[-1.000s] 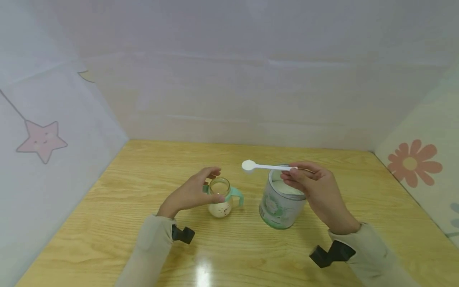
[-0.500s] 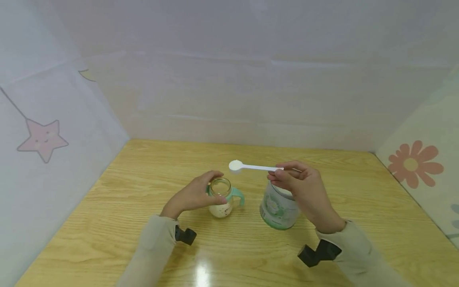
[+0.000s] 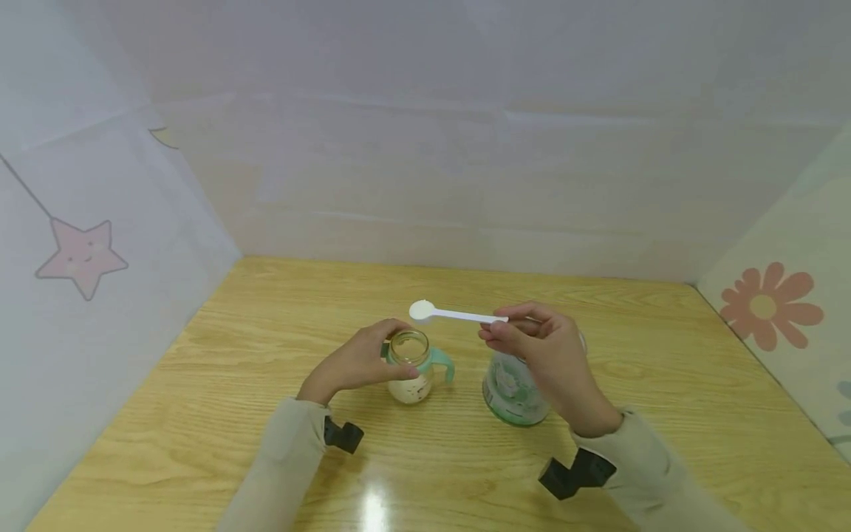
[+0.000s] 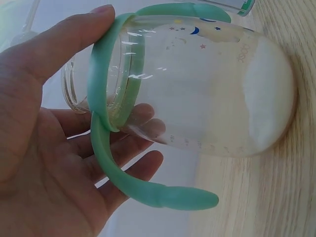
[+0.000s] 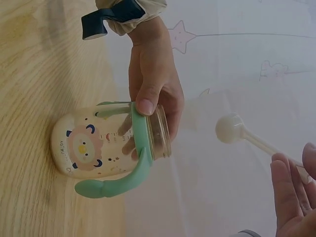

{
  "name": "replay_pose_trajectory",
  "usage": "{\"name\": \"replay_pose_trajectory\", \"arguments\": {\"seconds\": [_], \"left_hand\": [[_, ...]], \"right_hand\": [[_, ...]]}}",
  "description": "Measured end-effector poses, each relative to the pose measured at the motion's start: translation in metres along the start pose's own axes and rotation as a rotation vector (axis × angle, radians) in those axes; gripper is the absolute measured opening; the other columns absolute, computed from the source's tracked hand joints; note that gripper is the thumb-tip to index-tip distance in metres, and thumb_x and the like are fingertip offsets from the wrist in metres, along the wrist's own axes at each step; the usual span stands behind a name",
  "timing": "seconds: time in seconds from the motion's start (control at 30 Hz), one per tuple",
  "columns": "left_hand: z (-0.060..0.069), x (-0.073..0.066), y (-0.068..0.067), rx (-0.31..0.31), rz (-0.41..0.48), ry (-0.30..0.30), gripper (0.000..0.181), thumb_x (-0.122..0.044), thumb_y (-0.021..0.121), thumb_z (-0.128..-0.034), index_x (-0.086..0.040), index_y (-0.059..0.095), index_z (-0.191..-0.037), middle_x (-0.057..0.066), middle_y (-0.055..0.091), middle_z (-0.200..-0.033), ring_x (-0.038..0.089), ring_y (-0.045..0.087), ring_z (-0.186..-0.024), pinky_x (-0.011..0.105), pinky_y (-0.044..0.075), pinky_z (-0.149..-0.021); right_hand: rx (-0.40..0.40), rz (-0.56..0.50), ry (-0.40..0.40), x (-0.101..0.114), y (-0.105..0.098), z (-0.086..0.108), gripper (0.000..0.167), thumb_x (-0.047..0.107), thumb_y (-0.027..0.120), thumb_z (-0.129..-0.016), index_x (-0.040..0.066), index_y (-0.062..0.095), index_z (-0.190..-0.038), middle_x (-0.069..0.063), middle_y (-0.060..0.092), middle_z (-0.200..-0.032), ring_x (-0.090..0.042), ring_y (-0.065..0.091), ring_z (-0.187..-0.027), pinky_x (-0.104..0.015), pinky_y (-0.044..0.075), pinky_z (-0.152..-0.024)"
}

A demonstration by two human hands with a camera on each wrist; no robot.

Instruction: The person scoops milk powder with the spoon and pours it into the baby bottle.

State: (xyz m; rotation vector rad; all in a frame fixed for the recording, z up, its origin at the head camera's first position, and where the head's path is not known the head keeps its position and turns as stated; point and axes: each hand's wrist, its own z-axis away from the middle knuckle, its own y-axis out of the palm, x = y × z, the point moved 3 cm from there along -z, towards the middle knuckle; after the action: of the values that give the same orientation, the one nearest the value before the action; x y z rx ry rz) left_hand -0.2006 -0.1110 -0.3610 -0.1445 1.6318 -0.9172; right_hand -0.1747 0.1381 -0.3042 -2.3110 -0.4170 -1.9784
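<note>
A clear baby bottle [image 3: 410, 390] with a mint-green two-handled collar stands upright and uncapped on the table. White powder lies in its bottom, as the left wrist view shows. My left hand [image 3: 355, 362] grips the bottle near its neck, thumb on the collar [image 4: 101, 69] and fingers behind. A white scoop [image 3: 459, 315], heaped with powder, is pinched by its handle end between the thumb and fingers of my right hand [image 3: 553, 358]. Its bowl [image 5: 228, 129] hangs just above and beyond the bottle's open mouth. The powder can [image 3: 510, 391] stands right of the bottle, its opening mostly hidden behind my right hand.
The wooden table [image 3: 266, 310] meets a pale cloth wall [image 3: 465, 185] at the back. Side cloths carry a pink star [image 3: 83, 257] and a red flower [image 3: 771, 304]. Black wrist-camera mounts [image 3: 577, 474] stick out below both sleeves.
My right hand has carried the filled scoop leftward from over the can to near the bottle's mouth. My left hand has closed in around the bottle's neck, which stays in place.
</note>
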Motion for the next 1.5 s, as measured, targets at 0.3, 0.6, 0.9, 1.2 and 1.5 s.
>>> {"name": "replay_pose_trajectory", "arguments": {"seconds": [0.3, 0.6, 0.9, 1.2, 1.5], "left_hand": [[0.004, 0.001, -0.008, 0.008, -0.014, -0.025, 0.062, -0.033, 0.076, -0.0809, -0.011, 0.049, -0.132, 0.009, 0.058, -0.125, 0.027, 0.054, -0.114, 0.045, 0.045, -0.096], [0.009, 0.006, -0.015, 0.035, -0.018, -0.045, 0.060, -0.032, 0.076, -0.0808, -0.013, 0.050, -0.132, 0.007, 0.058, -0.125, 0.024, 0.054, -0.114, 0.045, 0.046, -0.095], [0.014, 0.010, -0.025, 0.062, -0.035, -0.088, 0.065, -0.032, 0.076, -0.0803, -0.008, 0.047, -0.133, 0.006, 0.058, -0.122, 0.022, 0.055, -0.110, 0.044, 0.046, -0.095], [0.016, 0.013, -0.029, 0.065, -0.013, -0.076, 0.065, -0.031, 0.077, -0.0803, -0.007, 0.047, -0.133, 0.009, 0.057, -0.124, 0.025, 0.054, -0.113, 0.047, 0.045, -0.096], [0.014, 0.014, -0.028, 0.037, -0.001, -0.065, 0.064, -0.029, 0.077, -0.0802, -0.007, 0.049, -0.133, 0.008, 0.058, -0.125, 0.025, 0.054, -0.115, 0.049, 0.043, -0.098]], "right_hand": [[0.009, -0.026, 0.009, -0.001, 0.006, 0.000, 0.012, 0.001, 0.065, -0.088, 0.005, 0.067, -0.099, -0.001, 0.074, -0.088, -0.015, 0.072, -0.083, -0.032, 0.056, -0.079], [0.022, 0.009, 0.003, -0.002, 0.017, 0.000, 0.012, 0.000, 0.065, -0.088, 0.008, 0.067, -0.097, 0.001, 0.074, -0.086, -0.015, 0.072, -0.082, -0.031, 0.057, -0.078], [-0.013, 0.054, 0.067, -0.009, 0.034, -0.001, 0.010, 0.002, 0.067, -0.087, 0.006, 0.066, -0.097, 0.005, 0.074, -0.083, -0.012, 0.071, -0.080, -0.031, 0.057, -0.077], [-0.021, 0.135, 0.051, -0.023, 0.045, -0.001, 0.027, 0.008, 0.071, -0.085, -0.006, 0.062, -0.106, 0.007, 0.073, -0.082, -0.014, 0.071, -0.082, -0.030, 0.057, -0.078], [-0.054, 0.348, -0.146, -0.032, 0.049, 0.000, 0.021, 0.006, 0.073, -0.082, -0.004, 0.068, -0.100, -0.013, 0.071, -0.086, -0.008, 0.069, -0.077, -0.025, 0.057, -0.072]]}}
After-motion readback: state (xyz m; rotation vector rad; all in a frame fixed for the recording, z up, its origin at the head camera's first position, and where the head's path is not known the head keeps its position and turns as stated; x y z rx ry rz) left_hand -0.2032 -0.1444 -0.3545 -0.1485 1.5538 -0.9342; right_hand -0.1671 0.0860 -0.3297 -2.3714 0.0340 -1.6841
